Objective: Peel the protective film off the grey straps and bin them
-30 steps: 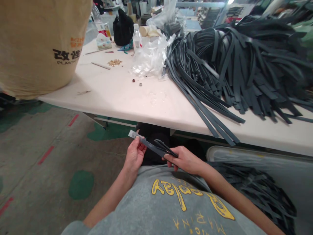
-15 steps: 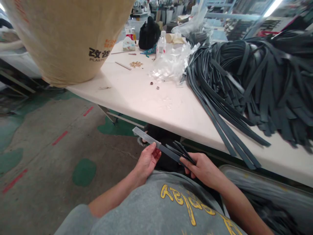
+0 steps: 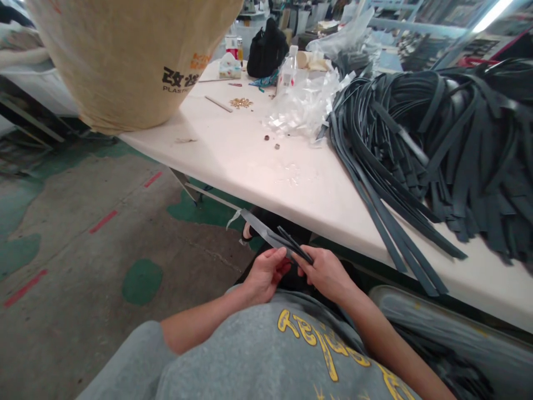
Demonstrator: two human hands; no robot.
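Note:
Below the table edge, close to my lap, my left hand (image 3: 265,273) and my right hand (image 3: 325,272) both grip a small bundle of dark grey straps (image 3: 270,235). The bundle points up and to the left, with a pale film end curling off its far tip. Fingers of both hands are closed around the near end. A large heap of the same dark straps (image 3: 437,133) lies on the white table (image 3: 250,161) to the right, with some ends hanging over the table's near edge.
A big tan sack (image 3: 125,55) sits at the table's left end. Crumpled clear plastic (image 3: 303,105), a bottle (image 3: 287,69), small brass parts (image 3: 241,103), a black bag (image 3: 266,53) lie further back. A grey bin (image 3: 437,328) with straps stands at my right. Concrete floor at left.
My hands have drawn closer together on the strap bundle, the left sliding toward the right. The pale film at the strip's tip now curls loose. The view shifted slightly.

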